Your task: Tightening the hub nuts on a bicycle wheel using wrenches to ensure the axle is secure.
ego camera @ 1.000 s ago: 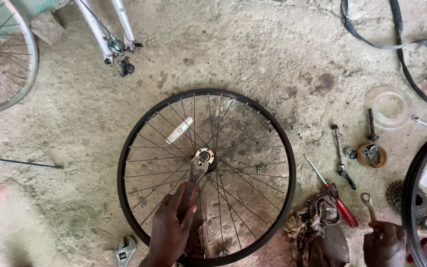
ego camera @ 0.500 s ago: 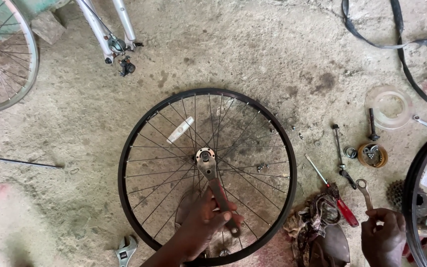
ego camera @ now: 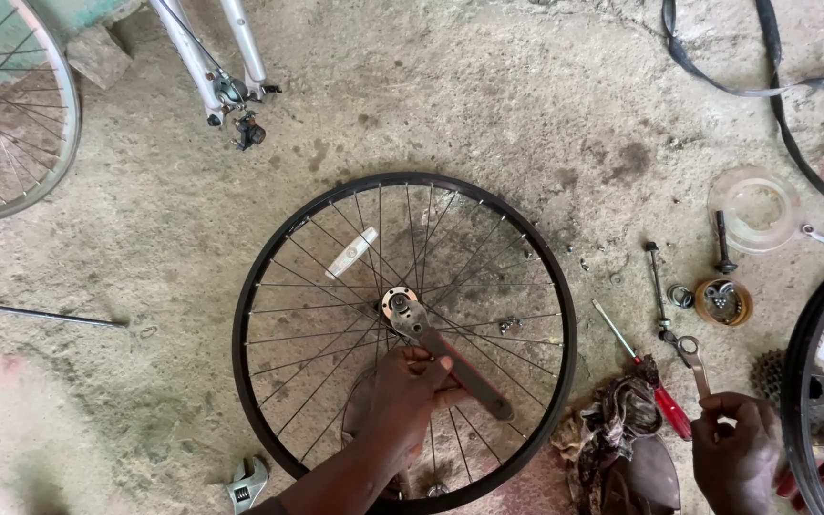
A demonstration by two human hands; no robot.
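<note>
Two hands work: left hand (ego camera: 410, 393) grips a flat wrench (ego camera: 450, 358) slanting from the hub (ego camera: 399, 303) toward lower right; right hand (ego camera: 738, 448) pinches a small spanner (ego camera: 694, 360), upright.

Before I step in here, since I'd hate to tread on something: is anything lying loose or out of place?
Yes. Small nuts lie scattered on the floor right of the wheel, and a screwdriver lies nearby.

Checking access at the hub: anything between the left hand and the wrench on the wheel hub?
Nothing visible. The left hand already rests on the flat wrench, whose head sits on the hub of the wheel. The right hand holds a second, smaller wrench off to the side, clear of the wheel.
</note>
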